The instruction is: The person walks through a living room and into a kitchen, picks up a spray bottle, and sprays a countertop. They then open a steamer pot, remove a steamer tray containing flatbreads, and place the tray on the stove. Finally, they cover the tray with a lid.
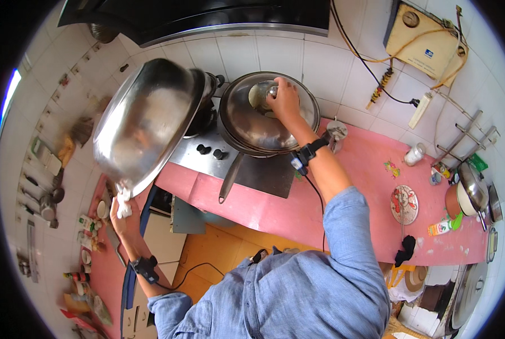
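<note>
In my left hand is the near rim of a large stainless steel basin. A folded white cloth sits between my fingers and the metal. The basin is tilted on its side in the air, left of the gas stove, and partly hides a dark pot behind it. My right hand grips the knob of a domed steel lid. That lid rests on a pan whose long handle points towards me. Whether the lid is lifted at all, I cannot tell.
A range hood hangs above the stove. The pink-covered counter bears a glass jar, a patterned plate, a squeeze bottle and stacked pots. Bottles and a knife lie at left. A cable runs from each wrist strap.
</note>
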Demonstrator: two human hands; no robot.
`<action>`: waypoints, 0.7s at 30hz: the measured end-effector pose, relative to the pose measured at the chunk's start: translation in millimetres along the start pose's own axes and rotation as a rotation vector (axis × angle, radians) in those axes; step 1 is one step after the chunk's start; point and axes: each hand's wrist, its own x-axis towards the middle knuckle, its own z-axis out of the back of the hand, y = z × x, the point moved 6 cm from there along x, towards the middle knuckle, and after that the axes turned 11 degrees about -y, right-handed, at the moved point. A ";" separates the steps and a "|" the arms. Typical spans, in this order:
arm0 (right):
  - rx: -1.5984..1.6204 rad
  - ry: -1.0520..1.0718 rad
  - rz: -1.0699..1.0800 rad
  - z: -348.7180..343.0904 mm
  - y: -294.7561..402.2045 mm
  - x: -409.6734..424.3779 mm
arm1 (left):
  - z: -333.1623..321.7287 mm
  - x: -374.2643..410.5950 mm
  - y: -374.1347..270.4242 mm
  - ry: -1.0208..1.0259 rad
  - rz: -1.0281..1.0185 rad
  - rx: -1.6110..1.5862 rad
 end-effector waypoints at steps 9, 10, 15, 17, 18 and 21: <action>-0.091 0.061 0.093 -82.3 11.1 -21.1 | 51.6 -44.7 -55.0 -0.094 -0.217 0.123; -0.086 0.085 0.077 -82.1 8.5 -22.5 | 47.4 -47.5 -52.2 -0.101 -0.228 0.145; -0.097 0.143 0.008 -84.1 -0.3 -23.0 | 41.2 -41.9 -44.3 -0.071 -0.178 0.168; -0.058 0.141 0.012 -80.9 -6.2 -24.8 | 39.0 -35.7 -36.2 -0.074 -0.147 0.138; -0.044 0.135 0.017 -74.9 -6.0 -25.3 | 38.2 -32.1 -32.7 -0.076 -0.129 0.125; -0.017 0.102 0.021 -53.5 -7.9 -27.3 | 37.0 -20.2 -24.7 -0.039 -0.108 0.164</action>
